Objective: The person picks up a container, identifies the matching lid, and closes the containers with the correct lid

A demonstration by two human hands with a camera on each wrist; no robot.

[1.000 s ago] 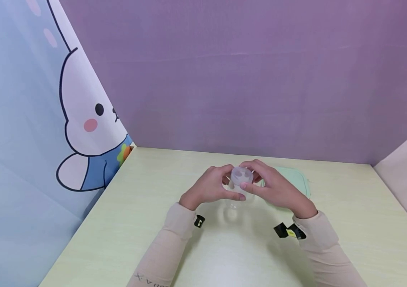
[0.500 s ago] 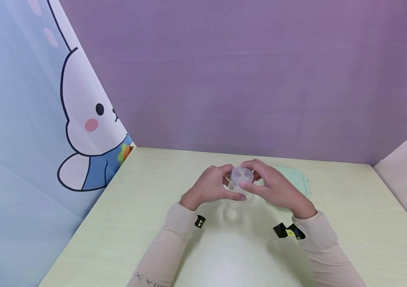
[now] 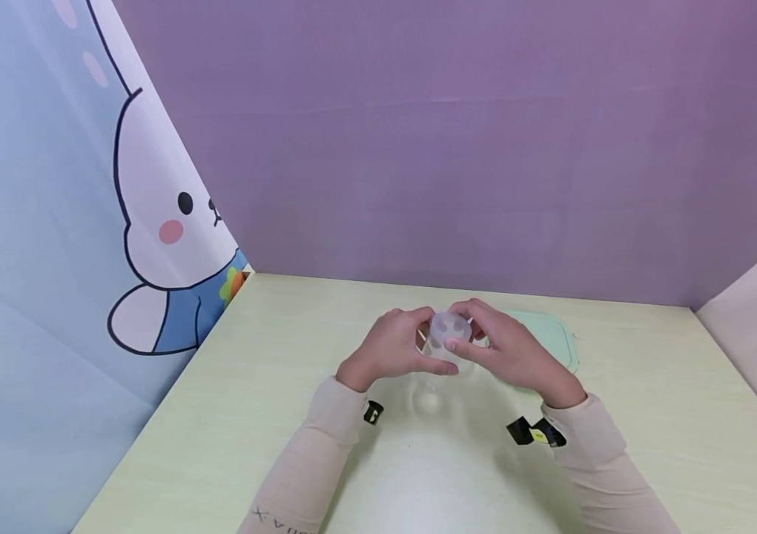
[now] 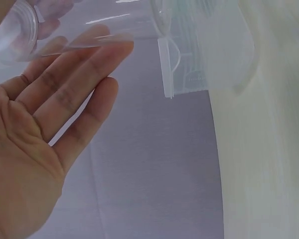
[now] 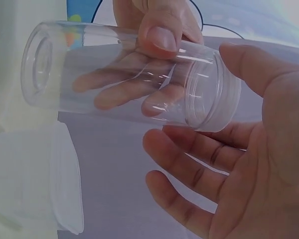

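While both hands meet above the middle of the table, the left hand holds a clear jar, thumb on one side and fingers curled round the other; you can see those fingers right through the wall from the right wrist. The right hand has its thumb and fingers wrapped round the lid, a translucent cap sitting on the jar's mouth. From the left wrist only the left palm and fingers show, with the jar's edge at the top corner.

Nothing shows inside the jar: light and fingers pass straight through it. It is held up off the table, between the two hands. From the head view the lid faces up and toward the camera, the body slanting down and away beneath it, so the long axis is tilted, not upright. From the right wrist that axis runs nearly across the picture, base left, lid end right, toward the right palm.

Just behind the right hand lies a pale green box on the table, its lid shut; contents cannot be seen. Each wrist carries a black strap.
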